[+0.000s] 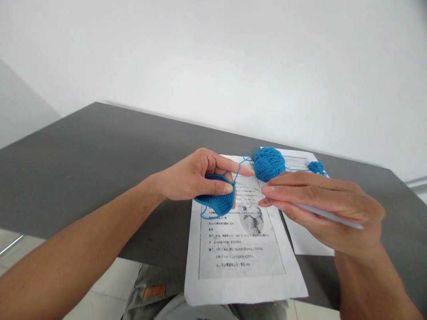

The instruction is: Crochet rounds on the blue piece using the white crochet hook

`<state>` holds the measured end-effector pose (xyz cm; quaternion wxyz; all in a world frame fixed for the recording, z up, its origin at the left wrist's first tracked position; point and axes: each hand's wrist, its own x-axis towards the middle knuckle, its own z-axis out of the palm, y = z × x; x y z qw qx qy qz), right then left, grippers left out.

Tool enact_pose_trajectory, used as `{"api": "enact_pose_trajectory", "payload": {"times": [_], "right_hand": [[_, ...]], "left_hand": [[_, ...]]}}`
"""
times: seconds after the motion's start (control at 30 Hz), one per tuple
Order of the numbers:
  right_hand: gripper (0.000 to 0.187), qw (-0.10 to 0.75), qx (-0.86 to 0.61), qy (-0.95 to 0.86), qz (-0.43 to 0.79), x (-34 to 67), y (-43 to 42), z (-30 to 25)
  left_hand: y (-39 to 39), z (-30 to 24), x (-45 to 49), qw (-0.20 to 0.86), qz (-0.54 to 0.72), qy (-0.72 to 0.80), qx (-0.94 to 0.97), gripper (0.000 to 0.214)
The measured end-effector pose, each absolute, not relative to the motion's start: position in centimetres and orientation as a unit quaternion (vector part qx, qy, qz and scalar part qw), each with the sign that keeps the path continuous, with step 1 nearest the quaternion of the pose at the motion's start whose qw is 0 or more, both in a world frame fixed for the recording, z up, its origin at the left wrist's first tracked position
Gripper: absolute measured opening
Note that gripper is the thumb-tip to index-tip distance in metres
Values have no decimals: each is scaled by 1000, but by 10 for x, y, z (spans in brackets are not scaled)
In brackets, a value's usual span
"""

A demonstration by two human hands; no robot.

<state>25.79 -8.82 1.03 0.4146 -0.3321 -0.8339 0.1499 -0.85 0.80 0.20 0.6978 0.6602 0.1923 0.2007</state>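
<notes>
My left hand (195,175) pinches a small round piece of blue crochet work (218,202) between thumb and fingers, with the blue yarn strand running over its forefinger. My right hand (320,202) is closed on a thin white crochet hook (328,215), whose shaft sticks out to the right; its tip is hidden by the fingers, close to the crochet piece. A ball of blue yarn (269,163) lies on the table just behind both hands, with its strand leading to the left hand.
A printed instruction sheet (240,253) lies under the hands and hangs over the near edge of the dark grey table (83,155). A second sheet (302,235) lies to its right. A small blue yarn scrap (316,167) rests behind. White wall beyond.
</notes>
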Motion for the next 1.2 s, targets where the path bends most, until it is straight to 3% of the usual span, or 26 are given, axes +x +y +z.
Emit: {"api": "enact_pose_trajectory", "payload": {"times": [0.5,0.83,1.2], "right_hand": [[42,448,-310,-821,171,255,-84,14],[43,457,-324,-807,185,253,-84,10],[34,533,-352,-732,237,241,-85,-7]], "left_hand": [[7,5,-11,700,196,175,664,40],[6,3,-9,704,204,177,657,42],[-2,4,-5,659,275,226,662,54]]}}
